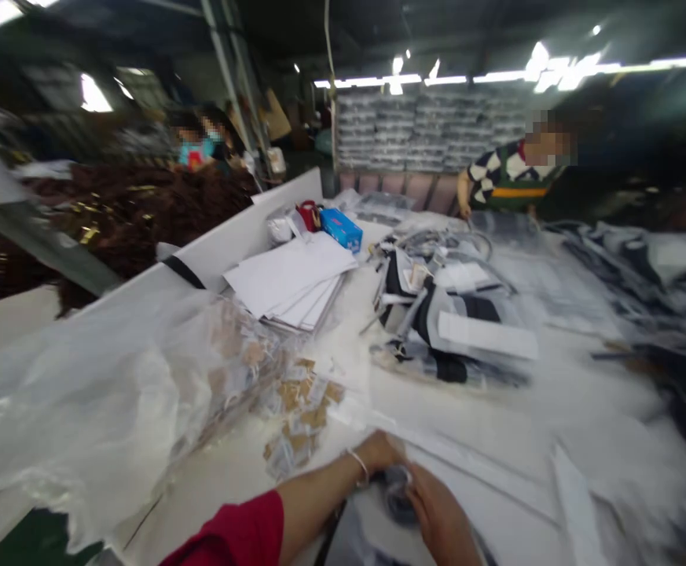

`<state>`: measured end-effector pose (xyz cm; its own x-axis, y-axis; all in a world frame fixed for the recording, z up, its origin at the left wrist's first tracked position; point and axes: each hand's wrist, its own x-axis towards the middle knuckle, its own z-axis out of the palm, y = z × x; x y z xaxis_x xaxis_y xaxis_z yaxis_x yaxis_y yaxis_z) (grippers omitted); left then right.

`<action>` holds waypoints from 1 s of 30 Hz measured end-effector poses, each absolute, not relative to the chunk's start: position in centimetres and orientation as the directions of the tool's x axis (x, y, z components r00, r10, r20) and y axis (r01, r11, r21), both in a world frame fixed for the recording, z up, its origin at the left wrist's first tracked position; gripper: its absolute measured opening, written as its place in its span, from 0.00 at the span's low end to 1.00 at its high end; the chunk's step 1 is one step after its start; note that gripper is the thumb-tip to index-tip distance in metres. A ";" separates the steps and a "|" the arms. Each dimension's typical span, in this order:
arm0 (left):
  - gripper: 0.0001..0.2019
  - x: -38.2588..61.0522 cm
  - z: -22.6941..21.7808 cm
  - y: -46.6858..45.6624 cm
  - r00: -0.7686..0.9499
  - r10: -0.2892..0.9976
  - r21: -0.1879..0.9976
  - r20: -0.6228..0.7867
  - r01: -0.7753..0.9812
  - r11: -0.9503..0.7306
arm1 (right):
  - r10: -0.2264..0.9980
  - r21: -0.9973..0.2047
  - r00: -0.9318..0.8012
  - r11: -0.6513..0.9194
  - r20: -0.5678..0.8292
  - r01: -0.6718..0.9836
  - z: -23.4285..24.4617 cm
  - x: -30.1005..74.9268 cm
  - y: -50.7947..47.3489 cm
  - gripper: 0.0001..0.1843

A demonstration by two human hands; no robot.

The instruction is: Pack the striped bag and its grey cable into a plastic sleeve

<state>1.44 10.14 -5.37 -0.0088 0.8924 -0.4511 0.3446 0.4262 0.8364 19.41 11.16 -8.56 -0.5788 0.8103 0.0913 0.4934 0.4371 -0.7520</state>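
We see glossy, crinkled plastic sheeting along the smooth worktop's left edge, matt paper sheets toward its far-left corner, and a faintly shiny grey bundle toward its near edge.

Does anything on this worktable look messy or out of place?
Somewhat: the brown tags lie loosely scattered, and the white sheets beyond them are fanned askew rather than squared. The translucent plastic sheeting at left is crumpled. The grey bundle nearest the camera is too blurred to judge.
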 end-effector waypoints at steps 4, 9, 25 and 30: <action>0.17 2.3 -8.1 10.6 -0.005 0.847 0.790 -0.532 0.358 0.498 | 0.717 -0.648 -0.664 0.611 0.211 0.455 -8.2 20.8 10.4 0.14; 0.15 2.2 -9.8 10.1 -0.062 0.848 0.768 -0.526 0.392 0.506 | 0.656 -0.582 -0.704 0.695 0.272 0.422 -6.7 20.2 10.2 0.14; 0.11 3.3 -7.4 8.0 -0.160 0.909 0.789 -0.384 0.454 0.413 | 0.791 -0.818 -0.573 0.176 -0.213 0.547 -5.9 19.6 12.6 0.08; 0.09 3.7 -7.4 7.2 -0.179 0.908 0.805 -0.378 0.420 0.418 | 0.785 -0.853 -0.455 -0.173 -0.421 0.493 -6.6 19.4 12.2 0.13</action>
<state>3.67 7.24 -7.36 -0.1789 0.9082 -0.3784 0.4201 0.4183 0.8053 19.43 12.22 -6.62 -0.4546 0.7847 -0.4214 0.4928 -0.1726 -0.8529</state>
